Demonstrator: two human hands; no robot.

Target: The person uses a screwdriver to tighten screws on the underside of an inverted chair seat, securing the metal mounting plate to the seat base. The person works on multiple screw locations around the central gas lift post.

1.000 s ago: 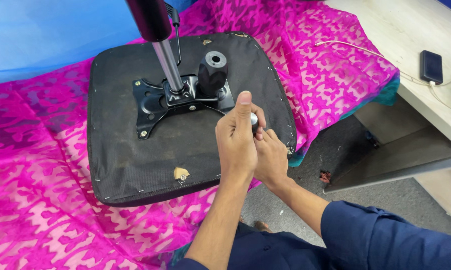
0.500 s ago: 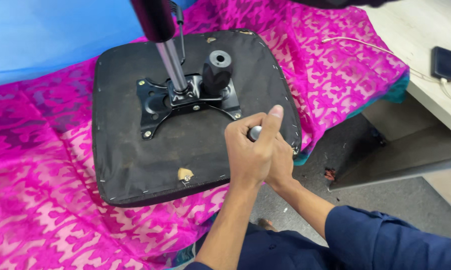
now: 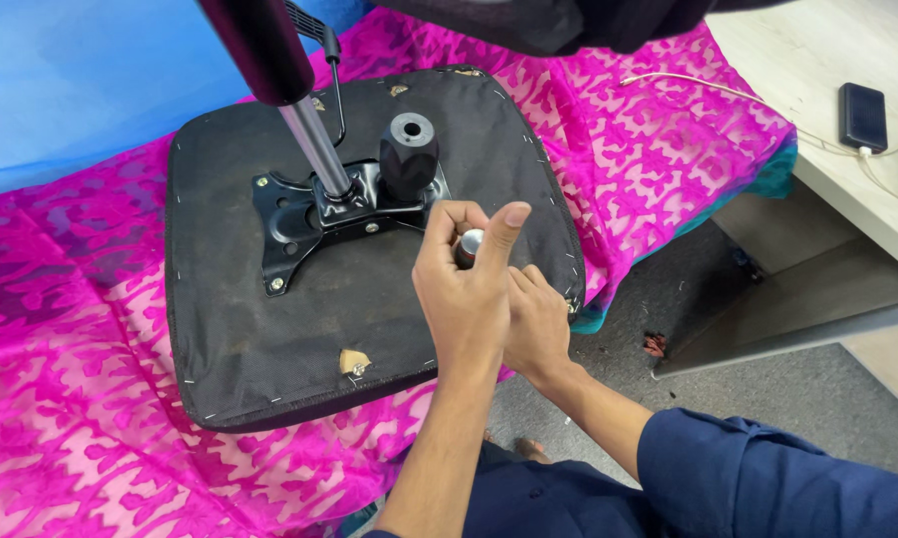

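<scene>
So your left hand [image 3: 466, 299] is up front with the fingers curled around a small silver-capped cylinder [image 3: 470, 244], thumb sticking up beside it, so it's pinched there between thumb and fingers. Your right hand [image 3: 535, 324] is tucked right behind it, touching the left one, fingers folded in; can't really tell if it's gripping anything since the left hand hides most of it. Both hands sit over the right half of the upturned black seat pad [image 3: 269, 349], which is lying bottom-up on a pink patterned cloth [image 3: 80, 399] spread over the bed. Bolted to the middle of the pad you've got the black metal mounting plate [image 3: 294, 224], with a shiny gas lift column [image 3: 314, 149] rising out of it and a chunky black knob [image 3: 409, 154] just beside that. Off to the right, a dark phone [image 3: 862, 117] with a white cable [image 3: 698, 88] rests on the pale counter [image 3: 817, 50], well apart from your hands.
</scene>
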